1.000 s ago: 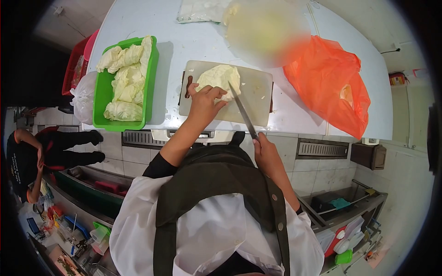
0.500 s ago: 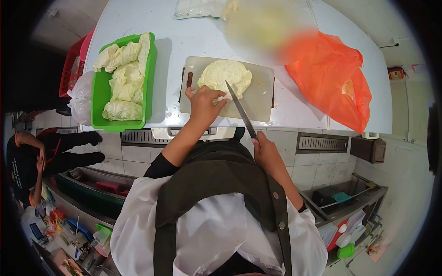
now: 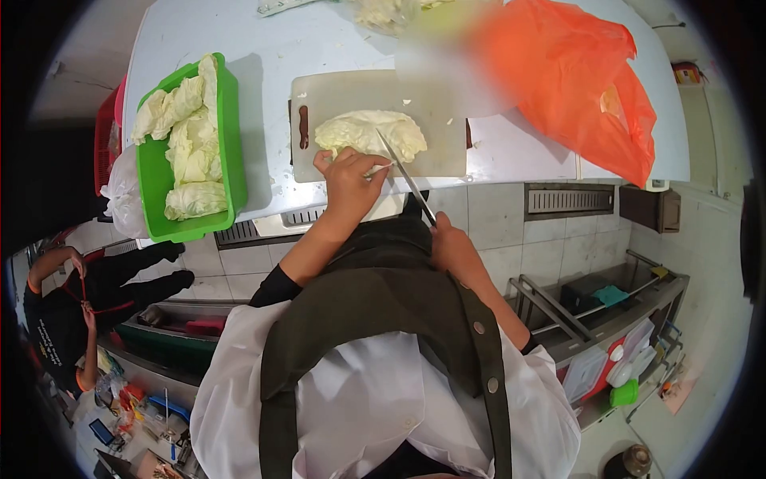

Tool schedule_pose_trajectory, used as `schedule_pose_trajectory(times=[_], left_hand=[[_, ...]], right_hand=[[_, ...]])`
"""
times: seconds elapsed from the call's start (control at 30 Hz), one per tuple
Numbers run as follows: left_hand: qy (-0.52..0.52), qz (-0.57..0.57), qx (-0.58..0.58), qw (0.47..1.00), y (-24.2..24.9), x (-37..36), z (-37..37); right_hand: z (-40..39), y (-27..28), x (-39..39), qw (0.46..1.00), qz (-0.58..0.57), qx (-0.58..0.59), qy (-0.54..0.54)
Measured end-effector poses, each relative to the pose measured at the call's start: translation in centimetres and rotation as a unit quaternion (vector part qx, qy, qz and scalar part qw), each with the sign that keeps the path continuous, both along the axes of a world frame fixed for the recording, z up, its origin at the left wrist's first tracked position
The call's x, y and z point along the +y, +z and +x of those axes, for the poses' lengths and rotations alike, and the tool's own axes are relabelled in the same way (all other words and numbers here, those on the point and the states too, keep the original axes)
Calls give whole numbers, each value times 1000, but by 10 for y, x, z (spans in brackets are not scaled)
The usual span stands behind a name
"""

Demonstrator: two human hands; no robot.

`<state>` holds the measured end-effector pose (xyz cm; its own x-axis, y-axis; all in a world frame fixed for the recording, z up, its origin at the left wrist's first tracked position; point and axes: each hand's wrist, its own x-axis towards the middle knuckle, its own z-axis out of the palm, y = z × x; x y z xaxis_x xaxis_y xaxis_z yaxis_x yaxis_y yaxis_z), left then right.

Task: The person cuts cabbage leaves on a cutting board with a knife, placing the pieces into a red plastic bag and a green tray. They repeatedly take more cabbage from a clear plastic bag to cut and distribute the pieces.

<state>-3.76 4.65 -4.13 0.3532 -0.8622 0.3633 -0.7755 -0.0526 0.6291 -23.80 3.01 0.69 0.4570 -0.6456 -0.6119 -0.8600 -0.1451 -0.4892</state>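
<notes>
Centrally, one pale cabbage leaf (image 3: pixel 359 130) lies on a cutting board (image 3: pixel 351 92), its near edge pinched between the fingers of the left hand (image 3: pixel 351 182); one knife (image 3: pixel 408 177) has its handle clamped in the right hand (image 3: pixel 452 242), blade reaching over the leaf. Also on the table (image 3: pixel 271 40): one green basket (image 3: pixel 231 144) of leaves (image 3: pixel 194 148), left; one orange plastic bag (image 3: pixel 566 80), right.

Open lane of table (image 3: pixel 270 136) here, between the green basket (image 3: pixel 234 136) and the cutting board (image 3: pixel 351 93)! Out right, the orange bag (image 3: pixel 578 88) bulks up beyond the board; from the near side the knife (image 3: pixel 408 171) slants across, left hand (image 3: pixel 353 182) blocking the cabbage's (image 3: pixel 371 130) near edge.
</notes>
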Motion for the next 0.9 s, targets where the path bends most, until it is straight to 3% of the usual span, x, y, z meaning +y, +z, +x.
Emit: schedule_pose_trajectory(times=[0.4,0.9], left_hand=[[-21,32,-5,999,3,1,3],[-31,14,-13,999,1,0,7]], right_hand=[[-8,16,-7,997,-62,-20,49],[-2,21,-5,999,-30,-5,21]])
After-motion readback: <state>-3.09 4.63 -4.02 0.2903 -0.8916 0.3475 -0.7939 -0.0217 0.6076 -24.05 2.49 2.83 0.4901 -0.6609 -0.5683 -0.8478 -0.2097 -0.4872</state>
